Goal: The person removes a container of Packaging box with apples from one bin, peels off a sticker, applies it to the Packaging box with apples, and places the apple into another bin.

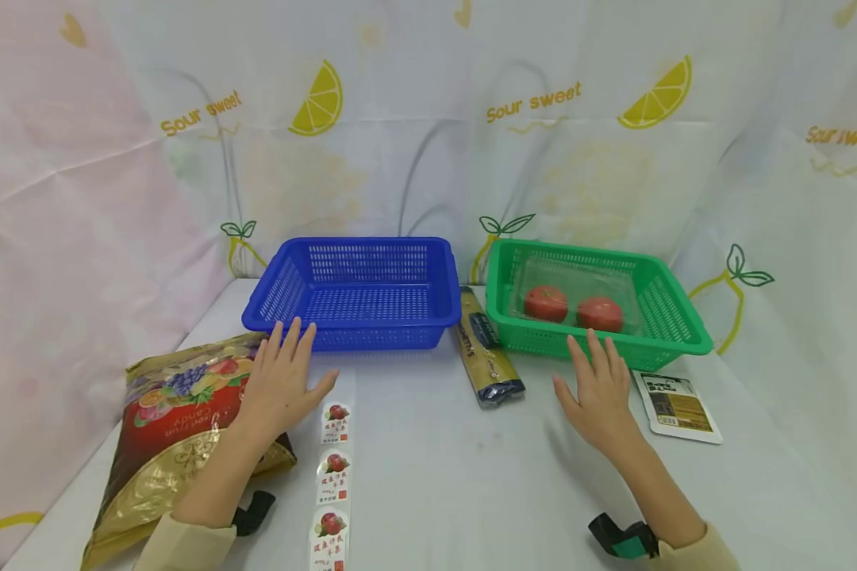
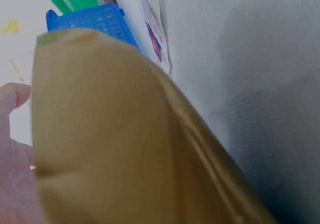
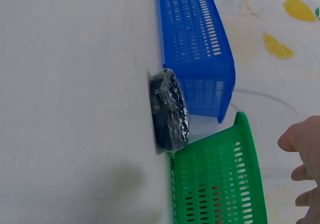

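My left hand (image 1: 282,388) hovers with straight, spread fingers over the right side of a gold and red mixed fruit candy bag (image 1: 178,412). In the head view its fingertips overlap the front wall of a blue plastic basket (image 1: 371,341). Gold packaging (image 2: 105,119) fills much of the left wrist view and hides part of that hand. My right hand (image 1: 601,396) is extended, its fingertips at the front rim of a green plastic basket (image 1: 536,341). Inside that basket lies a clear plastic box (image 1: 578,277) with two red apples (image 1: 546,304). Both hands hold nothing.
A strip of apple stickers (image 1: 333,468) runs down the table right of the candy bag. Between the baskets lies a long gold and black package (image 1: 482,349). A flat white packet (image 1: 678,408) rests right of my right hand. A printed curtain (image 1: 414,159) hangs behind.
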A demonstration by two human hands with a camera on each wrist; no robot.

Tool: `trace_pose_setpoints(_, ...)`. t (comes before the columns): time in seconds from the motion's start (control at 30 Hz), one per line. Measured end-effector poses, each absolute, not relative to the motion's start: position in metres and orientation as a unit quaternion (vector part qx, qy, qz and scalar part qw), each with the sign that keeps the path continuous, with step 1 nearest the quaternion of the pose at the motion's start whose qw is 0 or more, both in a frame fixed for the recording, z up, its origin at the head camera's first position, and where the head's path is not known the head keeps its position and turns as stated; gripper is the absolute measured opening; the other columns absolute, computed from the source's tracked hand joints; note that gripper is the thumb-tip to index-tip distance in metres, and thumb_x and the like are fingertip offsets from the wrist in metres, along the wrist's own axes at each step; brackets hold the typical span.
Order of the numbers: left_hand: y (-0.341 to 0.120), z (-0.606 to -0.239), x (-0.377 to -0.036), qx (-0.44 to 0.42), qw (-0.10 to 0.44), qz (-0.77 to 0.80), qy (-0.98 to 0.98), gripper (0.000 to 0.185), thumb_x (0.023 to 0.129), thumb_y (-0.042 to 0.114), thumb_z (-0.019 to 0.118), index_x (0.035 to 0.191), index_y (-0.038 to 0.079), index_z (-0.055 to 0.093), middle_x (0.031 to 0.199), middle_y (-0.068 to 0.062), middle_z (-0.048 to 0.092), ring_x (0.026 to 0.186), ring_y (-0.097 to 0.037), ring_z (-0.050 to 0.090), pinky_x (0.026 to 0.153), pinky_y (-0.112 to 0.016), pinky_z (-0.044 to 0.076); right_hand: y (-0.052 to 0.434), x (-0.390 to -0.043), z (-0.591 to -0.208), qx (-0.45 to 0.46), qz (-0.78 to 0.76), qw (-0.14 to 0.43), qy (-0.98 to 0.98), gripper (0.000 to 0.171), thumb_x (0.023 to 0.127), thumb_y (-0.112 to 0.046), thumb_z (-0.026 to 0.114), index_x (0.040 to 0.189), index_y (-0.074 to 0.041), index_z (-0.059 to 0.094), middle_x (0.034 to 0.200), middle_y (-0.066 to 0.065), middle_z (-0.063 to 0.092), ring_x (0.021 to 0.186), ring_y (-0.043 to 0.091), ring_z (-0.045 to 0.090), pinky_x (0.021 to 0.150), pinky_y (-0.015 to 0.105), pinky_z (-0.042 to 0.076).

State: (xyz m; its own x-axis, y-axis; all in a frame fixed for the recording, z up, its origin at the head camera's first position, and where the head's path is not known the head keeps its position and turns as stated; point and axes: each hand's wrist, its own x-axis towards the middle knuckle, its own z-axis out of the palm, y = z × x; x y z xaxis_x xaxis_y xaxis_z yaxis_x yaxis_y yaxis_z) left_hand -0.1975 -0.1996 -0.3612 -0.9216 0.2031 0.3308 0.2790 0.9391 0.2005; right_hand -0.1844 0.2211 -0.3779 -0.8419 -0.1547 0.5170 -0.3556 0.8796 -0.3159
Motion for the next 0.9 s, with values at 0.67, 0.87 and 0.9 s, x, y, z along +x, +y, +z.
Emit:
trace_pose_setpoints(0.67, -0.182, -0.357, -0.209, -0.145, 0.149, -0.117, -0.971, 0.076, 0.087, 0.042, 0.055, 0.142, -0.001, 0.026, 0.145, -0.027, 0.02, 0.134, -0.043, 0.009, 0.105, -0.058, 0.011, 0.228, -0.188, -0.374, 0.143, 0.218, 0.238, -0.935, 0.056, 0.086, -0.011, 0.06, 0.133, 0.008, 0.037, 0.138, 0.034, 0.025, 0.127, 0.052, 0.016, 0.095, 0.067, 0.018)
trace_pose_setpoints(0.87, -0.17, -0.35, -0.216, -0.153, 0.143, -0.125, -0.97, 0.074, 0.088, 0.042, 0.054, 0.142, -0.001, 0.026, 0.146, -0.025, 0.02, 0.135, -0.042, 0.009, 0.106, -0.056, 0.009, 0.23, -0.19, -0.373, 0.148, 0.228, 0.236, -0.933, 0.054, 0.087, -0.01, 0.059, 0.132, 0.01, 0.037, 0.137, 0.034, 0.027, 0.126, 0.051, 0.018, 0.097, 0.064, 0.018)
trace_pose_setpoints(0.9, -0.169, -0.349, -0.217, -0.156, 0.141, -0.126, -0.969, 0.073, 0.089, 0.041, 0.054, 0.141, -0.001, 0.027, 0.146, -0.025, 0.02, 0.135, -0.042, 0.009, 0.106, -0.056, 0.009, 0.23, -0.19, -0.373, 0.146, 0.231, 0.234, -0.933, 0.054, 0.087, -0.01, 0.059, 0.132, 0.01, 0.036, 0.137, 0.034, 0.027, 0.126, 0.051, 0.018, 0.097, 0.064, 0.018)
